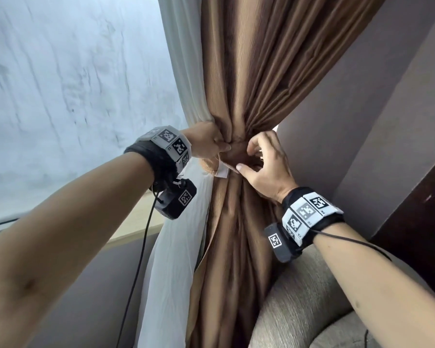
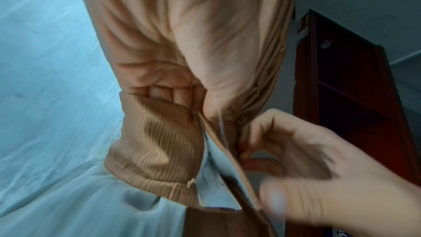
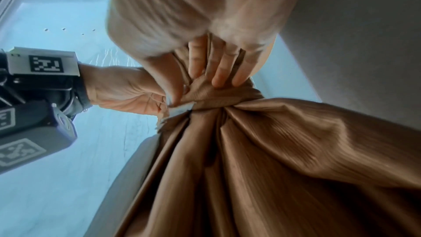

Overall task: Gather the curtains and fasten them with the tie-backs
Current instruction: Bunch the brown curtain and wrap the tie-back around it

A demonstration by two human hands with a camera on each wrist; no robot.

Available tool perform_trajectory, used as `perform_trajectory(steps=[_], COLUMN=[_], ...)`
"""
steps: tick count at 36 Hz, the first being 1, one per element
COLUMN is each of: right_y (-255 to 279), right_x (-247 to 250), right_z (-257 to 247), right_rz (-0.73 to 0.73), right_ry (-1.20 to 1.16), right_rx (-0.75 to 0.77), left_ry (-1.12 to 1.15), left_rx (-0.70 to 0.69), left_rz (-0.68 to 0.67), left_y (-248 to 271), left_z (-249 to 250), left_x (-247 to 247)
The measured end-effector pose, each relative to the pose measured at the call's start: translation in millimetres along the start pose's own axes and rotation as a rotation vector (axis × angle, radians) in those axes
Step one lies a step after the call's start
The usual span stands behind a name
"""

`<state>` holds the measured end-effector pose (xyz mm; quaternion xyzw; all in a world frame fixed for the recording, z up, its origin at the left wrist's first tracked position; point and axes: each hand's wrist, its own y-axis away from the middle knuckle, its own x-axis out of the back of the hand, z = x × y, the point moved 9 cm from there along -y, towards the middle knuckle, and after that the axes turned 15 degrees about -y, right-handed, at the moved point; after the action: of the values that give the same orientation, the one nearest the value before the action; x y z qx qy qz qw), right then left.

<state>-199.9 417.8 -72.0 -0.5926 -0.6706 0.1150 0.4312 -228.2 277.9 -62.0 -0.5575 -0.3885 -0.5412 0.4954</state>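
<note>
A brown curtain (image 1: 249, 71) is bunched into a narrow waist, with a white sheer curtain (image 1: 176, 247) hanging at its left. A ribbed brown tie-back (image 1: 236, 155) wraps that waist. My left hand (image 1: 222, 146) grips the tie-back's left end, where a white patch (image 1: 222, 172) shows. My right hand (image 1: 246, 159) pinches the band from the right, thumb below and fingers curled above. In the left wrist view the tie-back (image 2: 159, 141) curves round the bundle, its two ends overlapping beside my right hand (image 2: 307, 168). In the right wrist view my right fingers (image 3: 218, 64) press on the tie-back (image 3: 218, 96).
The window glass (image 1: 60, 96) and a pale sill (image 1: 136, 222) lie to the left. A grey wall (image 1: 362, 121) stands right of the curtain, with dark wooden furniture (image 1: 417, 209) beyond. A grey upholstered seat (image 1: 299, 297) sits below my right arm.
</note>
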Motion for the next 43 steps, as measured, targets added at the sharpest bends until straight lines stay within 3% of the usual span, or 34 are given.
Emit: perform_trajectory(steps=[5,11,16,21,27,34,37,39,43], right_y=[5.0,-3.1,-3.4,-1.8,-6.6,-5.9,-1.6,2.5,3.6], right_x=[-19.1,-1.2,0.6,-14.2,-43.6,-53.2,-47.4,-36.2,-7.9], right_z=[4.7,1.1,-14.8,-23.4,-20.3,-18.2,-4.2,11.8,49.6], right_rz=[-0.305,-0.036,0.02,-0.066,-0.327,-0.347,-0.397,-0.38,-0.126], right_ry=[0.074,0.064,0.042,0.122,0.354,0.342,0.2,0.06,-0.195], right_rx=[-0.083,-0.068,0.015,0.062,0.013,-0.015,-0.083,-0.216,-0.467], left_ry=[-0.02,-0.058,-0.041,-0.023,0.017,0.057,0.087,0.094,0.097], left_rx=[0.039,0.13,0.215,0.199,0.278,0.294,0.27,0.238,0.177], left_rz=[-0.014,-0.01,-0.012,-0.03,-0.053,-0.015,-0.01,-0.02,-0.02], left_y=[-4.9,-9.8,-13.5,-10.8,-11.1,-9.1,-9.7,-8.8,-5.2], left_z=[1.0,0.8,2.4,8.0,6.0,-0.5,-6.0,-8.3,-9.1], left_x=[1.4,3.3,5.3,10.0,6.0,7.7,4.4,1.7,-1.7])
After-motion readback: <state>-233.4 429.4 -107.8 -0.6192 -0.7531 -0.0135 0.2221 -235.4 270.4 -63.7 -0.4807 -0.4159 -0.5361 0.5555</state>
